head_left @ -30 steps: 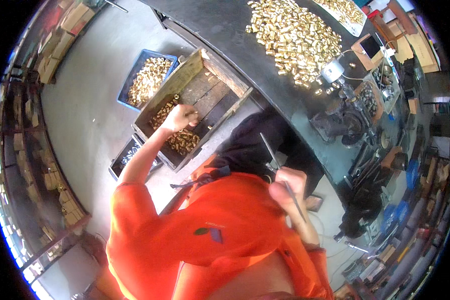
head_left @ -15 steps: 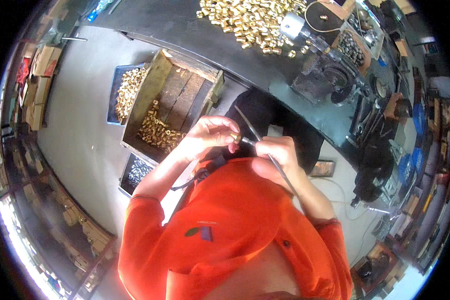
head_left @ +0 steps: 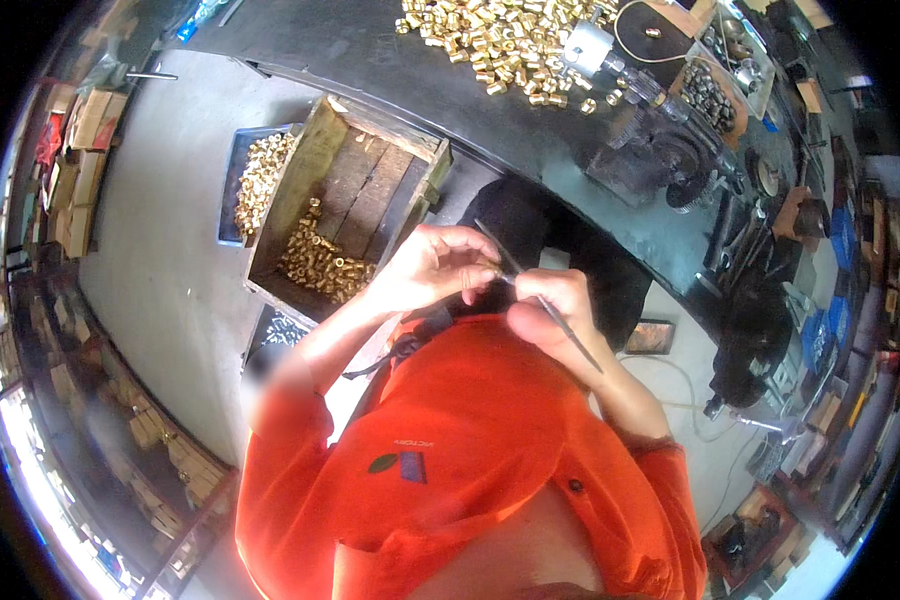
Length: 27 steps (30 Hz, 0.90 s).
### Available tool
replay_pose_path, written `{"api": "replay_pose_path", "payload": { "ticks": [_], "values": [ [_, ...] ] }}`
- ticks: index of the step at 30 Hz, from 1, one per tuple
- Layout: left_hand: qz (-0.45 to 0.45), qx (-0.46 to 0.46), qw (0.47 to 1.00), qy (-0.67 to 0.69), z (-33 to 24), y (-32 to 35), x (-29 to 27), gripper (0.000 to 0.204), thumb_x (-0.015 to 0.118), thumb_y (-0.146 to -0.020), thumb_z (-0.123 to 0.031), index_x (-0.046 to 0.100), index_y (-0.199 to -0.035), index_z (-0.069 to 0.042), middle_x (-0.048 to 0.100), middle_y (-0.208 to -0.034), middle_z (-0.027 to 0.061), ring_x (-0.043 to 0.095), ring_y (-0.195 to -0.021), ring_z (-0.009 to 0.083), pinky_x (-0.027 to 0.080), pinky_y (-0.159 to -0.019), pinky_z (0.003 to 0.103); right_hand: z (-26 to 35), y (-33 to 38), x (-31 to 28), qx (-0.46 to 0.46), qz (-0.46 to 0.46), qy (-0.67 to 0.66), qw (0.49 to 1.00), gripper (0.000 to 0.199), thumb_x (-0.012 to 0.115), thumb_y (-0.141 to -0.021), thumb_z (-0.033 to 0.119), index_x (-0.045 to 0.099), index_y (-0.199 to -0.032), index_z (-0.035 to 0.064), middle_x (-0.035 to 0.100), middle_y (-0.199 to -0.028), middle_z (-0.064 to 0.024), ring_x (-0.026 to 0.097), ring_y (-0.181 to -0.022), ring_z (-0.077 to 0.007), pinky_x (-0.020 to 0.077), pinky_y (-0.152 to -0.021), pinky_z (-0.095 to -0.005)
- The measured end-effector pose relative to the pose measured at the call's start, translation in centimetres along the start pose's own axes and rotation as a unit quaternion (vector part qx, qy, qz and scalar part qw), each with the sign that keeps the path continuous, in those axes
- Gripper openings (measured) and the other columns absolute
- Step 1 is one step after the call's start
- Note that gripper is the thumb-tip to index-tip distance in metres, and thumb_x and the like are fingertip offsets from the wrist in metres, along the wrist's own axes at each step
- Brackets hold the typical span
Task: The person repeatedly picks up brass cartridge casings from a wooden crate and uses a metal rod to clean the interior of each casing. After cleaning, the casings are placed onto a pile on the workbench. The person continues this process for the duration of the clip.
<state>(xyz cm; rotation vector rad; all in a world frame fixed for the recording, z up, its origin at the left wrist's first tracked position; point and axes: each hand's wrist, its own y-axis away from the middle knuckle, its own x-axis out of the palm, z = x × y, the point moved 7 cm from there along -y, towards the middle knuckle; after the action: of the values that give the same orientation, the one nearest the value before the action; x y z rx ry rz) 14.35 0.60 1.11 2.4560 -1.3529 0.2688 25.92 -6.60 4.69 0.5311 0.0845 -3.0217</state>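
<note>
In the head view, the person's left hand [head_left: 428,268] pinches a small, gold-coloured metal fitting [head_left: 491,268] in its fingers, in front of the orange shirt [head_left: 450,420]. The right hand [head_left: 552,302] has its fingers closed around a thin, dark metal rod [head_left: 572,338], just beside the fitting. The fitting looks light, stiff and perhaps slippery; its outer wall seems the best place to grip.

A weathered wooden crate [head_left: 372,190] holds loose gold-coloured fittings [head_left: 320,262] at its near end. Beside it, a blue plastic tray [head_left: 227,195] carries more. Small silvery pieces [head_left: 283,329] lie in a dark tray [head_left: 255,345], partly hidden by the forearm.
</note>
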Motion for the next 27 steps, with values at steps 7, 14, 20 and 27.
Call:
{"api": "replay_pose_path", "payload": {
  "ticks": [7,14,20,27],
  "values": [
    [-0.177,0.152,0.854,-0.464,-1.8,-0.3,-3.2,0.024,0.067,-0.064,0.002,0.061,-0.086,-0.002,0.056,-0.073,0.0079,0.056,-0.058,0.0149,0.043,-0.052,0.028,4.1,0.9,-1.4,-0.091,0.013,-0.006,0.996,0.029,0.062,-0.066,0.014,0.036,-0.057,0.0049,0.034,-0.052,-0.0079,0.039,-0.042,-0.0244,0.0267,-0.042,-0.0345],
    [-0.167,0.186,0.818,-0.518,-2.1,-0.3,-2.5,0.024,0.07,-0.059,-0.003,0.06,-0.081,-0.005,0.054,-0.07,0.009,0.057,-0.06,0.0276,0.045,-0.053,0.034,4.7,0.7,-0.5,-0.065,0.038,-0.028,0.997,0.025,0.062,-0.066,0.011,0.039,-0.058,0.0044,0.036,-0.052,-0.0086,0.04,-0.042,-0.0238,0.029,-0.043,-0.0346],
    [-0.146,0.198,0.826,-0.507,-2.3,-0.5,-1.2,0.026,0.07,-0.058,-0.004,0.061,-0.082,-0.005,0.055,-0.072,0.0094,0.058,-0.062,0.0288,0.046,-0.054,0.035,2.9,-0.6,0.6,-0.018,0.037,-0.015,0.999,0.024,0.062,-0.067,0.011,0.041,-0.06,0.0013,0.042,-0.054,-0.0128,0.047,-0.045,-0.0261,0.0341,-0.045,-0.0352],
    [-0.126,0.183,0.851,-0.476,-1.1,-1.5,-2.7,0.022,0.069,-0.058,-0.004,0.063,-0.08,-0.003,0.055,-0.065,0.0102,0.055,-0.056,0.0256,0.043,-0.052,0.034,2.6,-1.1,1.1,-0.082,0.03,0.046,0.995,0.024,0.066,-0.068,0.01,0.043,-0.063,0.0028,0.045,-0.057,-0.0141,0.05,-0.051,-0.0336,0.0375,-0.048,-0.0391]
  ]
}}
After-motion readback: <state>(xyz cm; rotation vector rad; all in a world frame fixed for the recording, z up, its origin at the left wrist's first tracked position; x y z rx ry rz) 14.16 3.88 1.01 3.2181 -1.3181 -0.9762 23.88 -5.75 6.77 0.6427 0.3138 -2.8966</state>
